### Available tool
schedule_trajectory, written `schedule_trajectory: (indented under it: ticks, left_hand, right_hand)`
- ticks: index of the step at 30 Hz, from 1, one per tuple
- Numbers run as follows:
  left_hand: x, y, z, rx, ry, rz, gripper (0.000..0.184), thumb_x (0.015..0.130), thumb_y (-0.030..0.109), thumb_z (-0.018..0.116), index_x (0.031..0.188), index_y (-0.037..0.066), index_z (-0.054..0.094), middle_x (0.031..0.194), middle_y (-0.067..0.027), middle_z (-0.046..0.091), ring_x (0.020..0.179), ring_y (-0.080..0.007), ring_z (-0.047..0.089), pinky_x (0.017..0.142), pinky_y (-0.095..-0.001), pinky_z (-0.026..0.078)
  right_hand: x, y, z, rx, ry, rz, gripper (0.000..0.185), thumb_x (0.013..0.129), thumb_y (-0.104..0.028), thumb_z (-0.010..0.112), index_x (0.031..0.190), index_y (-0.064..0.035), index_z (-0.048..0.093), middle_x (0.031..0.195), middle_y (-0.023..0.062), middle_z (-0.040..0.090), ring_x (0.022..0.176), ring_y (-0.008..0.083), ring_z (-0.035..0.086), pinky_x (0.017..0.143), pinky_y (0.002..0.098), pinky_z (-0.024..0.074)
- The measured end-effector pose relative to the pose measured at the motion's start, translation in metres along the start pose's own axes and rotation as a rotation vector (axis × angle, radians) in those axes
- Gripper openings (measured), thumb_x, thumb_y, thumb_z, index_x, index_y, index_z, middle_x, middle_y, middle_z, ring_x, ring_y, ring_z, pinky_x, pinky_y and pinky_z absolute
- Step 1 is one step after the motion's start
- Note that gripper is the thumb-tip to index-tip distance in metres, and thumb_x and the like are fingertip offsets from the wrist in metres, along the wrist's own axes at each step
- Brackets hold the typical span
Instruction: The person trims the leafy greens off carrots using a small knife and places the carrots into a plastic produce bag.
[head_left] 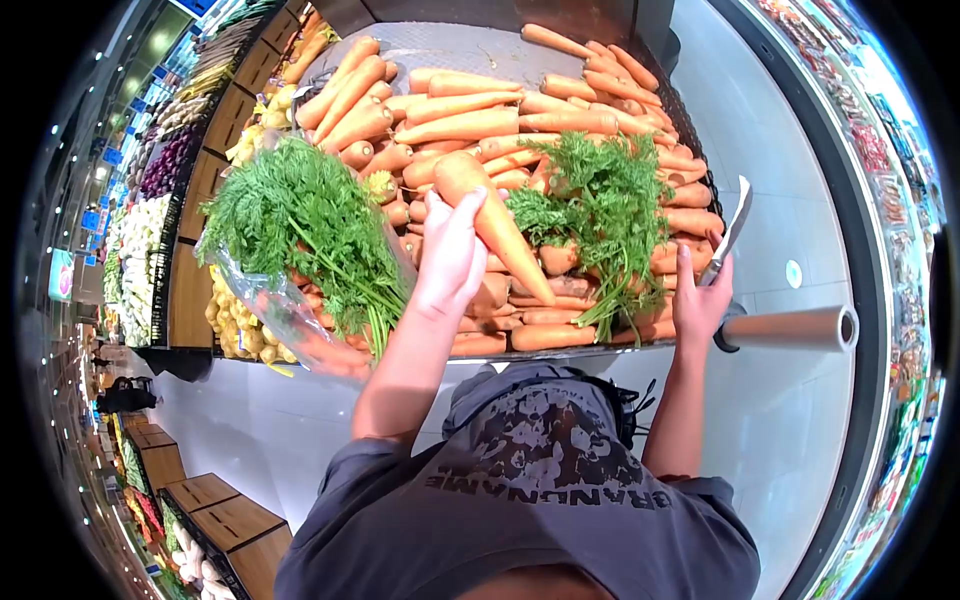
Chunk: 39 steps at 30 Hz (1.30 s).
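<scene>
In the head view my left hand (452,245) is closed around a large carrot (497,225), its thick end up and its tip slanting down to the right. Beneath it spreads a heap of loose carrots (460,120) in the display bin. My right hand (703,295), at the bin's right front corner, grips a knife (736,225) by its handle, the curved blade pointing up and away. Between my hands a bunch of green carrot tops (610,215) lies on the heap. Left of my left arm, more carrot greens (300,230) rest on a clear plastic bag (300,330).
A roll of plastic bags (790,329) sticks out at the bin's right front corner. Yellowish potatoes or similar produce (235,320) sit left of the carrots. Wooden produce stands (225,510) line the left side, and lit shelves (880,150) curve along the right.
</scene>
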<state>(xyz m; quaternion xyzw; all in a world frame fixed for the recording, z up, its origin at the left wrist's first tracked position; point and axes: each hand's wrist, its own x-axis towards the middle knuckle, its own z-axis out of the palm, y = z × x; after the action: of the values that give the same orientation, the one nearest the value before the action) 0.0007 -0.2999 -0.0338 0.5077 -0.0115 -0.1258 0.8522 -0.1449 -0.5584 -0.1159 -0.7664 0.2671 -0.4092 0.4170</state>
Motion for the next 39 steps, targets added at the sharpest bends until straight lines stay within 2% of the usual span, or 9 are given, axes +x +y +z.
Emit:
schedule_trajectory:
  ticks: [5,14,16,22,25,30,32,37,39]
  left_hand:
    - [0.0,0.002,0.035,0.044,-0.098,0.082,0.056,0.102,0.005,0.057,0.146,0.006,0.023,0.133,-0.0187,0.052,0.116,-0.0282,0.061,0.097,-0.0434,0.055]
    - [0.007,0.054,0.052,0.18,-0.207,0.276,0.068,0.104,0.005,0.053,0.157,0.006,0.011,0.15,-0.0171,0.038,0.133,-0.0227,0.046,0.112,-0.0362,0.041]
    - [-0.014,0.086,0.048,0.233,-0.226,0.285,0.074,0.1,-0.003,0.05,0.159,0.006,0.005,0.164,-0.0199,0.015,0.154,-0.0315,0.018,0.124,-0.0458,0.019]
    - [-0.07,0.151,-0.028,0.588,-0.088,0.68,0.058,0.091,0.0,0.059,0.146,0.002,0.041,0.158,-0.0174,0.026,0.141,-0.0307,0.042,0.113,-0.043,0.042]
    - [-0.076,0.17,-0.065,1.058,0.259,0.881,0.024,0.09,0.0,0.063,0.114,0.0,0.065,0.122,-0.0163,0.061,0.107,-0.0254,0.062,0.089,-0.0351,0.052]
    - [-0.067,0.176,-0.102,1.511,0.093,0.768,0.012,0.083,-0.001,0.069,0.095,0.0,0.068,0.092,-0.0142,0.067,0.088,-0.0303,0.064,0.079,-0.036,0.05]
    - [-0.064,0.174,-0.111,1.601,0.066,0.746,0.014,0.081,0.003,0.073,0.094,0.002,0.069,0.094,-0.0124,0.066,0.084,-0.0317,0.059,0.077,-0.04,0.048]
    - [-0.066,0.169,-0.151,1.691,-0.061,0.65,0.026,0.078,0.007,0.071,0.104,0.009,0.072,0.11,-0.0059,0.065,0.096,-0.0305,0.057,0.084,-0.0411,0.047]
    - [-0.064,0.166,-0.158,1.72,-0.085,0.648,0.029,0.077,0.008,0.071,0.106,0.01,0.071,0.112,-0.0059,0.064,0.096,-0.0311,0.056,0.086,-0.0426,0.046]
  right_hand:
    - [0.029,-0.114,0.014,0.414,-0.698,0.094,0.045,0.087,-0.013,0.08,0.128,-0.0004,0.065,0.115,0.0092,0.072,0.104,0.0163,0.067,0.095,0.0302,0.0514]
    - [0.08,-0.177,0.12,0.699,-0.947,0.03,0.055,0.073,-0.014,0.09,0.117,0.0034,0.063,0.106,0.0095,0.07,0.096,0.013,0.066,0.084,0.0306,0.0552]
    - [0.094,-0.167,0.158,0.621,-0.885,-0.06,0.053,0.072,-0.014,0.09,0.115,0.0031,0.063,0.097,0.0072,0.07,0.09,0.0109,0.064,0.077,0.0301,0.0545]
    - [0.155,-0.191,0.245,-0.06,-0.673,-0.552,0.06,0.073,-0.027,0.088,0.12,-0.0026,0.06,0.11,0.0189,0.071,0.106,0.0403,0.066,0.088,0.0469,0.0512]
    - [0.18,-0.204,0.301,-0.135,-0.814,-0.59,0.069,0.073,-0.03,0.088,0.128,-0.005,0.055,0.121,0.0182,0.067,0.116,0.0397,0.061,0.093,0.0469,0.0509]
    - [0.192,-0.206,0.384,-0.217,-0.813,-0.605,0.062,0.071,-0.028,0.089,0.122,-0.0079,0.059,0.121,0.0165,0.068,0.117,0.0385,0.061,0.096,0.0467,0.0502]
    - [0.194,-0.2,0.4,-0.225,-0.883,-0.512,0.061,0.071,-0.026,0.089,0.12,-0.0051,0.06,0.122,0.0166,0.068,0.121,0.0392,0.059,0.099,0.0471,0.0489]
    - [0.208,-0.162,0.432,0.025,-1.119,-0.178,0.047,0.087,-0.02,0.081,0.126,-0.0071,0.06,0.09,0.0049,0.062,0.063,0.0083,0.057,0.054,0.0295,0.0515]
    - [0.213,-0.17,0.426,-0.049,-1.176,-0.152,0.044,0.088,-0.02,0.079,0.126,-0.006,0.059,0.087,0.0047,0.062,0.063,0.0086,0.057,0.054,0.0301,0.0514]
